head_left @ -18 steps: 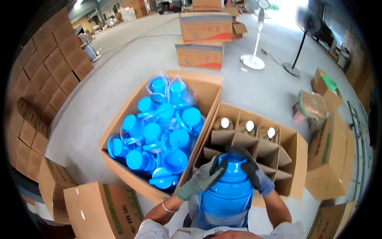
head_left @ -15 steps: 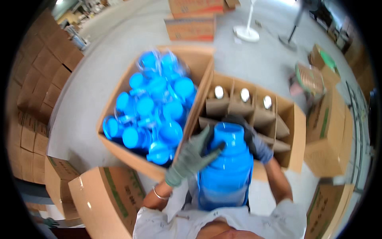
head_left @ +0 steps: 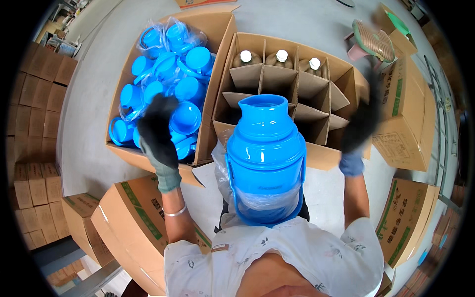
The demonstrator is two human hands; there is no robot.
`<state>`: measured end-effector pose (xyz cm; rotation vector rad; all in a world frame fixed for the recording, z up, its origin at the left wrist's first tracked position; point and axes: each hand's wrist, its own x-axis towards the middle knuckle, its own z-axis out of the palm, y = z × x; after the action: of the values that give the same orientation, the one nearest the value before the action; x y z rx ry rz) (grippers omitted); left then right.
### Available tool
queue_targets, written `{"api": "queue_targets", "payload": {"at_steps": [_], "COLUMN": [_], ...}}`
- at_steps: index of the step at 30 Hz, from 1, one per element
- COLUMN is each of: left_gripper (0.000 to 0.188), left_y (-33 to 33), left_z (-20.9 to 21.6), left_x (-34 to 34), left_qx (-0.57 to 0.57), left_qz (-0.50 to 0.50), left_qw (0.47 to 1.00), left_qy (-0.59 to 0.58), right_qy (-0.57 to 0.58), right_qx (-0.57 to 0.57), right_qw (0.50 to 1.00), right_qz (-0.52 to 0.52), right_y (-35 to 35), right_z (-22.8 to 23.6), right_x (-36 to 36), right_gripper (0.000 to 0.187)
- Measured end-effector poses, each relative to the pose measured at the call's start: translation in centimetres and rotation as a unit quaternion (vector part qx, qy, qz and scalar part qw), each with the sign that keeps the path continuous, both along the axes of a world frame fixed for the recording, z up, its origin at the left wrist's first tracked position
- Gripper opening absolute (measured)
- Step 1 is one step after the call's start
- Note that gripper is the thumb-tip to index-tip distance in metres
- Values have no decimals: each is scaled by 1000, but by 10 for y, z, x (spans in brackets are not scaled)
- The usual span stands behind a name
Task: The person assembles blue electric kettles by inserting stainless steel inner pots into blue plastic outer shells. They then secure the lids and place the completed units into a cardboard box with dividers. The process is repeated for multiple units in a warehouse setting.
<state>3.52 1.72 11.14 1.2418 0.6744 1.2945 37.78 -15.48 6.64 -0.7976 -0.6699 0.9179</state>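
Note:
A large blue plastic jug (head_left: 267, 143) with a spouted neck and a handle hanging at its sides stands upright close to my body, clear plastic film around its lower part. Neither hand touches it. My left hand (head_left: 161, 131), in a dark and grey-green glove, is raised above the front of a carton (head_left: 225, 59) of blue jug parts (head_left: 189, 90), its fingers apart. Blurred by motion, my gloved right hand (head_left: 363, 119) is lifted with fingers stretched out, over the right end of a divided carton (head_left: 311, 154). White-topped bottle shapes (head_left: 281, 58) fill several of its far compartments.
Closed cartons stand at the left (head_left: 131, 222) and right (head_left: 408, 220), with another large carton (head_left: 405, 114) beyond. A striped-top stool (head_left: 373, 42) stands at the far right. Stacked boxes (head_left: 39, 114) line the left side. Metal rails (head_left: 440, 114) lie along the right.
Both hands have let go of the blue jug and moved apart, the left toward the jug carton, the right outward. The view has shifted, and the jug is now fully visible.

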Motion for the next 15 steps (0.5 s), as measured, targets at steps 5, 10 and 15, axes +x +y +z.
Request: {"api": "queue_targets", "payload": {"at_steps": [5, 10, 15], "left_gripper": [44, 50, 52], "left_y": [-12, -36, -37], "left_z": [-110, -110, -55], "left_x": [33, 55, 57], "left_qx": [197, 142, -118], "left_qz": [75, -158, -277], "left_qw": [935, 940, 939], "left_qy": [286, 267, 165], "right_qy": [-371, -277, -378], "right_qx": [-76, -92, -91], "right_qw": [926, 955, 908], "right_qz": [20, 53, 156], "right_y": [16, 32, 74], "right_z": [6, 36, -3], "right_x": [-80, -62, -14], "right_gripper": [56, 64, 43]}}
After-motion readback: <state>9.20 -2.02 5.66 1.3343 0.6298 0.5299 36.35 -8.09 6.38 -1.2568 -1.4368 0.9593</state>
